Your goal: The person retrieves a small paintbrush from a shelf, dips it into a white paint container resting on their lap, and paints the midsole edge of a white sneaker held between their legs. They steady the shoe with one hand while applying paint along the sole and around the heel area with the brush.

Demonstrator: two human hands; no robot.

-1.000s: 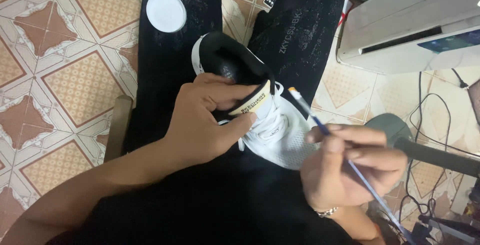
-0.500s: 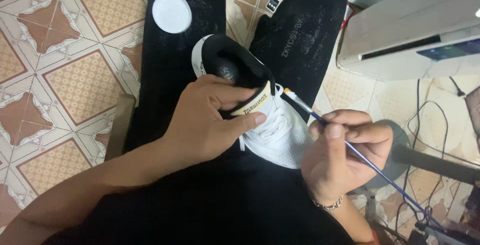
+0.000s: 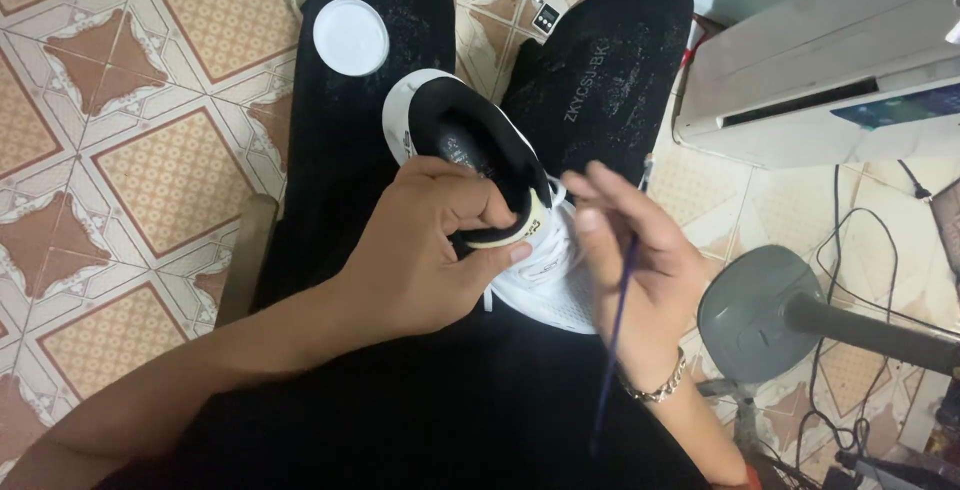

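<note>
I see the white mesh sneaker with black padded collar lying on the lap, between the two thighs in black trousers; its opening faces up and away from the camera, and its toe points toward the body. The left hand is closed on the sneaker at the tongue; the thumb lies under the pale label of the tongue and the other fingers curl over the black collar, so the tongue is pinched between them. The right hand is just beside the sneaker on its right side; the fingers are gathered around the thin dark blue stick of a brush, which runs from the fingers down toward the wrist and past it; the tip of this stick is hidden behind the fingers, so I cannot tell whether it touches the sneaker. A silver chain bracelet sits on the right wrist.

A round white plastic lid rests on the left thigh, well apart from the sneaker; the patterned tile floor in orange and cream is around the legs; a grey round fan base with dark pole stands near the right hand; a white box-shaped appliance lies farther at the upper right, with black cables on the floor beside it.
</note>
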